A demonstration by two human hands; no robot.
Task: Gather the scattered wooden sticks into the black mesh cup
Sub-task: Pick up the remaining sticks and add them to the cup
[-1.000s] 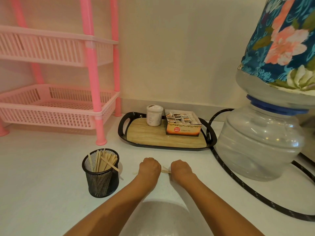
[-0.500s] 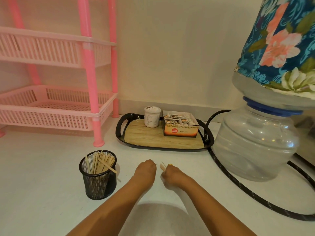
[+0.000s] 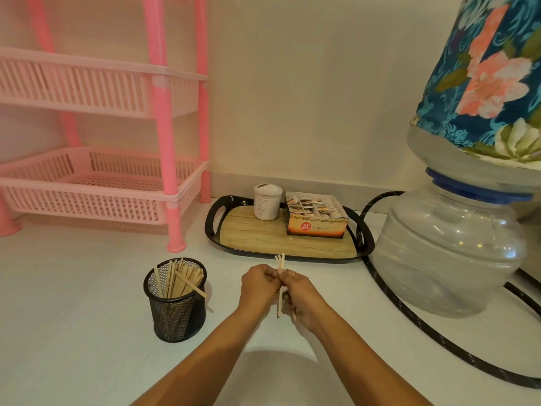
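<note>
- Since these sticks (image 3: pixel 281 262) are thin, light and stiff, I judge they could fan out or slip away one by one, so the bunch is best held round its middle.
- My left hand (image 3: pixel 259 284) and right hand (image 3: pixel 301 291) are together, the fingers of both curled round the bunch. It stands roughly upright, with ends showing above and below my fists.
- The cup (image 3: pixel 175 312) stands on the counter (image 3: pixel 87 288) near my left hand, with many more sticks already leaning in it.
- A second ago both fists were down on the counter with the sticks lying flat between them. Now the bunch is lifted and turned on end.
</note>
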